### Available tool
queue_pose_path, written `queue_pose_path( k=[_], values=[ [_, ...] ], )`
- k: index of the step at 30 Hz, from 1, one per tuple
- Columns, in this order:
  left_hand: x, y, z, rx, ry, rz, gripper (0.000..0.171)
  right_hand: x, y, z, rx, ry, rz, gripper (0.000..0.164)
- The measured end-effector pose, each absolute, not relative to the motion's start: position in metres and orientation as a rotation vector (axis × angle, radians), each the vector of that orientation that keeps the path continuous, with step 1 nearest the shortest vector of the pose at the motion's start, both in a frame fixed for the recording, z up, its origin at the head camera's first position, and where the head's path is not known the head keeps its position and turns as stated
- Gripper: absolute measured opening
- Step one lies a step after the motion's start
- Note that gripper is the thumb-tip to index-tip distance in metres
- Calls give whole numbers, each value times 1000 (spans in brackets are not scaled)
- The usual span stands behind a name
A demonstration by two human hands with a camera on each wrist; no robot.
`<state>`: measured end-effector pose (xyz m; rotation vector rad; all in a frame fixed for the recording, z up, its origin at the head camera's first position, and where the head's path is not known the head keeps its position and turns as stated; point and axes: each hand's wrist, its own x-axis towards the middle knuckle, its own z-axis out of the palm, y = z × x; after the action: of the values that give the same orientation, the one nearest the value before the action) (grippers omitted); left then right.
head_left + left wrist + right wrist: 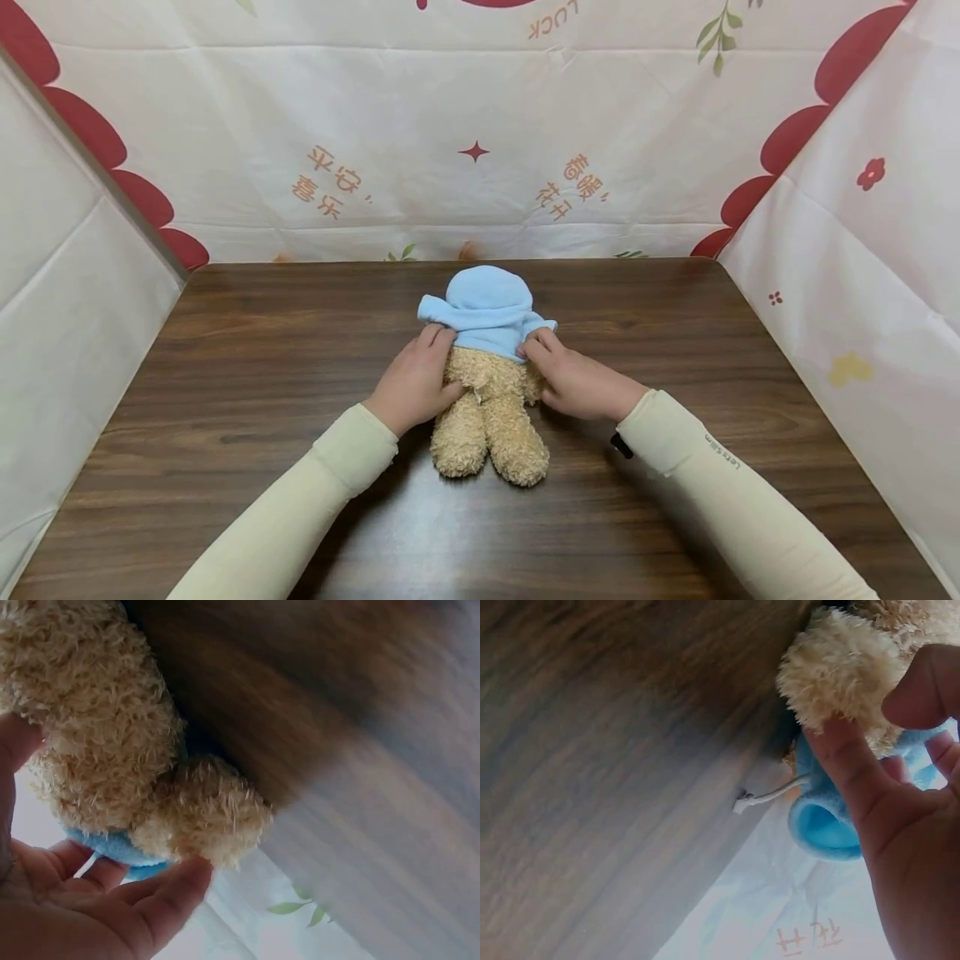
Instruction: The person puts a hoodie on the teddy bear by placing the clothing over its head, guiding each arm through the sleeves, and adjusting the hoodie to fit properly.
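A curly tan teddy bear point(517, 442) lies on the table, legs toward me. A light blue hoodie point(487, 292) covers its head and upper body, the hem bunched above the hips; the face is hidden. My left hand point(414, 379) grips the bear's side, thumb on the fur and fingertips by the hem. In the left wrist view, fingers reach the blue cloth and a furry paw point(217, 810). At the other side, my right hand point(577, 379) pinches the hem. A hollow blue sleeve point(825, 829) and a knotted cord point(765, 796) show in the right wrist view.
The brown wood-grain table point(247, 467) extends around the bear. A white printed cloth point(450, 108) with red scallops hangs behind the table's far edge, and white cloth point(885, 275) rises along both sides. A small white tag point(477, 395) shows between the bear's legs.
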<state>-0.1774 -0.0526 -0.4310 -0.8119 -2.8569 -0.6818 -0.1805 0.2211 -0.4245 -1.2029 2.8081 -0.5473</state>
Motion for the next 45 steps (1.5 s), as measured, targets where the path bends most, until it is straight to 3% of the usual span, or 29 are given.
queue_pose_path(
  k=[5, 15, 24, 35, 45],
  values=[
    [-178, -50, -432, -761, -2876, -720, 66, -182, 217, -430, -1252, 2885, -530, 44],
    [-180, -51, -432, -820, -2886, -789, 71, -185, 212, -434, -1293, 3055, -415, 23],
    [-192, -71, -430, -1058, -3004, -892, 79, -187, 209, -433, -1229, 3098, -293, 28],
    [-188, -63, -432, -910, -2909, -901, 69, -188, 205, -436, -1193, 3093, -300, 39],
    [-185, -63, -434, -879, -2852, -723, 66, -183, 200, -426, -1064, 3022, -355, 28]
  ],
)
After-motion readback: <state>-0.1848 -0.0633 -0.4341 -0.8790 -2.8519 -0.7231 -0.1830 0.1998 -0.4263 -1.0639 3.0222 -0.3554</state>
